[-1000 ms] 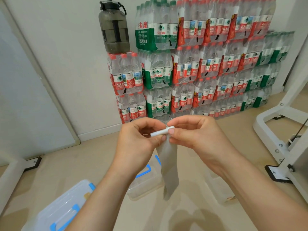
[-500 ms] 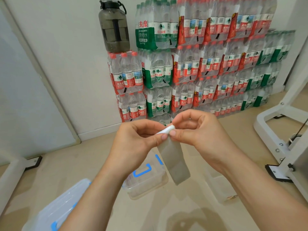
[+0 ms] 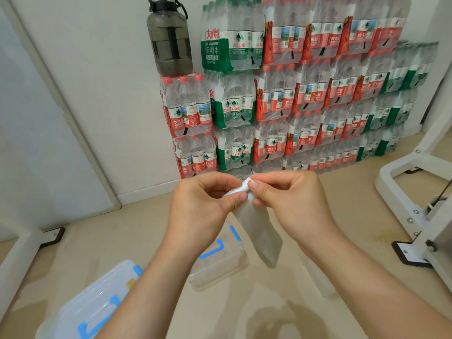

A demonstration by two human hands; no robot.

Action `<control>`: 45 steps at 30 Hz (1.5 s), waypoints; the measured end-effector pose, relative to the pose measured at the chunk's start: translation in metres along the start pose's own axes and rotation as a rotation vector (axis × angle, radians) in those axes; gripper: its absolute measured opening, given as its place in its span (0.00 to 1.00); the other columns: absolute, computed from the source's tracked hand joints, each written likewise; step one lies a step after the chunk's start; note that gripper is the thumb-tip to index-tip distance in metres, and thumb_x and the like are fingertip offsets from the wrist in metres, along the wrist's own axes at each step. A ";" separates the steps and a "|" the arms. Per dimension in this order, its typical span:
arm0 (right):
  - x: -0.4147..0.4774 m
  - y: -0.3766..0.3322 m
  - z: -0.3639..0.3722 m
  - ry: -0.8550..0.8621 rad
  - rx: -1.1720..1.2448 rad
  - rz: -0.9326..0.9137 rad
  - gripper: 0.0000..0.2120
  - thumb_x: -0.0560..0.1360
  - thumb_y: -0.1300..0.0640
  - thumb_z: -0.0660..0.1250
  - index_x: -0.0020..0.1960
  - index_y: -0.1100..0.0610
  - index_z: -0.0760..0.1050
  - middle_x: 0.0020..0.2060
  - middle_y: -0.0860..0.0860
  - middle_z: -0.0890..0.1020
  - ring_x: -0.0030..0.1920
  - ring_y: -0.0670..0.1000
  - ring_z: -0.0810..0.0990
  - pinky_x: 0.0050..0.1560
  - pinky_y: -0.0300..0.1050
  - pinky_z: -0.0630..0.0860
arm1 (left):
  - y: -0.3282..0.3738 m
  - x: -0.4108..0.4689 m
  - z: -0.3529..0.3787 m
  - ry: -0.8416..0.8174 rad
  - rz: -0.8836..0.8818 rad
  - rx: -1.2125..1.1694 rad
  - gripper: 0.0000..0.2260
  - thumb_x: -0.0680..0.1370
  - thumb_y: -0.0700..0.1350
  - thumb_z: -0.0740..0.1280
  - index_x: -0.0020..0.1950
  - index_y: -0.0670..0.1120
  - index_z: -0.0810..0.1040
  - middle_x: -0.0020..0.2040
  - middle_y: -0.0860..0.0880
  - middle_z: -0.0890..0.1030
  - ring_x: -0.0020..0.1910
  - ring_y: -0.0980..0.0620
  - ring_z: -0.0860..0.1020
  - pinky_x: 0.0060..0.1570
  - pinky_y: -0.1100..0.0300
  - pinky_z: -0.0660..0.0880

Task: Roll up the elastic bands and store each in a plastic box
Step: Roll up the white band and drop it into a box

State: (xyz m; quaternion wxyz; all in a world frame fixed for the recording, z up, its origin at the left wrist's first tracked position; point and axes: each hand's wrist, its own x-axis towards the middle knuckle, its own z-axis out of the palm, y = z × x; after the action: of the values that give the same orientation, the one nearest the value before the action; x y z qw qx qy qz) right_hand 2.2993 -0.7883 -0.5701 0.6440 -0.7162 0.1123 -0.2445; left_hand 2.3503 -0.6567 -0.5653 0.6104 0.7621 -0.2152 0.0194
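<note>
White elastic band (image 3: 263, 231) is pinched at its rolled top end between the fingertips of the left hand (image 3: 203, 209) and the right hand (image 3: 291, 201), held in the air; its loose tail hangs below. Beneath, a clear plastic box (image 3: 217, 267) with blue clasps is seen on the floor, with another (image 3: 93, 307) lower left.

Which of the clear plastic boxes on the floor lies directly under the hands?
The small box with a blue clip, just below the left hand; the larger box sits off at the bottom left corner.
</note>
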 end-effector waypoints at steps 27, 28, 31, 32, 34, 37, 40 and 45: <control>0.004 -0.005 -0.015 -0.233 0.253 0.259 0.05 0.71 0.65 0.71 0.46 0.58 0.82 0.38 0.55 0.83 0.38 0.51 0.81 0.34 0.40 0.79 | -0.001 0.002 -0.008 -0.075 -0.141 -0.209 0.05 0.68 0.36 0.75 0.43 0.42 0.84 0.38 0.44 0.86 0.35 0.53 0.82 0.36 0.65 0.77; 0.004 -0.004 -0.015 -0.245 0.253 0.266 0.06 0.71 0.65 0.71 0.47 0.58 0.82 0.37 0.55 0.83 0.38 0.51 0.82 0.34 0.39 0.79 | -0.001 0.002 -0.008 -0.073 -0.145 -0.216 0.06 0.68 0.36 0.75 0.43 0.42 0.84 0.38 0.44 0.86 0.35 0.53 0.82 0.36 0.65 0.77; 0.005 -0.004 -0.016 -0.260 0.272 0.267 0.07 0.71 0.67 0.70 0.47 0.60 0.81 0.38 0.54 0.84 0.39 0.50 0.83 0.36 0.39 0.80 | -0.001 0.002 -0.007 -0.068 -0.148 -0.237 0.07 0.67 0.34 0.75 0.42 0.42 0.84 0.36 0.46 0.85 0.34 0.55 0.82 0.34 0.66 0.76; 0.005 -0.004 -0.016 -0.261 0.282 0.265 0.07 0.71 0.68 0.70 0.47 0.60 0.82 0.37 0.54 0.84 0.39 0.49 0.83 0.36 0.39 0.80 | -0.001 0.002 -0.007 -0.065 -0.145 -0.243 0.07 0.67 0.33 0.75 0.42 0.42 0.84 0.35 0.47 0.85 0.33 0.56 0.81 0.33 0.67 0.75; 0.005 -0.004 -0.016 -0.257 0.291 0.262 0.08 0.70 0.70 0.70 0.46 0.60 0.82 0.37 0.53 0.85 0.38 0.49 0.83 0.36 0.39 0.80 | 0.000 0.002 -0.005 -0.060 -0.137 -0.253 0.08 0.67 0.31 0.74 0.41 0.42 0.83 0.33 0.49 0.84 0.31 0.57 0.80 0.32 0.67 0.74; 0.004 -0.003 -0.015 -0.247 0.289 0.256 0.09 0.70 0.71 0.70 0.46 0.60 0.82 0.39 0.55 0.84 0.38 0.49 0.83 0.36 0.39 0.80 | 0.001 0.002 -0.004 -0.051 -0.135 -0.263 0.09 0.66 0.29 0.74 0.40 0.42 0.83 0.31 0.51 0.83 0.29 0.58 0.79 0.31 0.68 0.74; 0.005 -0.002 -0.015 -0.245 0.328 0.245 0.09 0.70 0.70 0.70 0.48 0.61 0.82 0.38 0.55 0.84 0.38 0.50 0.82 0.40 0.40 0.81 | 0.000 0.003 -0.003 -0.030 -0.126 -0.282 0.10 0.65 0.29 0.74 0.39 0.43 0.83 0.32 0.49 0.84 0.31 0.56 0.80 0.31 0.67 0.74; 0.005 -0.001 -0.013 -0.216 0.320 0.200 0.09 0.69 0.68 0.71 0.48 0.59 0.82 0.38 0.56 0.85 0.39 0.51 0.83 0.42 0.41 0.81 | -0.003 0.003 -0.002 -0.039 -0.123 -0.291 0.11 0.65 0.29 0.75 0.39 0.45 0.83 0.36 0.45 0.83 0.35 0.52 0.80 0.32 0.65 0.75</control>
State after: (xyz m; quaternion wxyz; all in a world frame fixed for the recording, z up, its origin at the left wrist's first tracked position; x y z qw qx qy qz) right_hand 2.2969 -0.8018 -0.5670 0.7788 -0.6121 0.0727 -0.1161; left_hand 2.3549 -0.6556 -0.5666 0.7101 0.6776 -0.1805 -0.0643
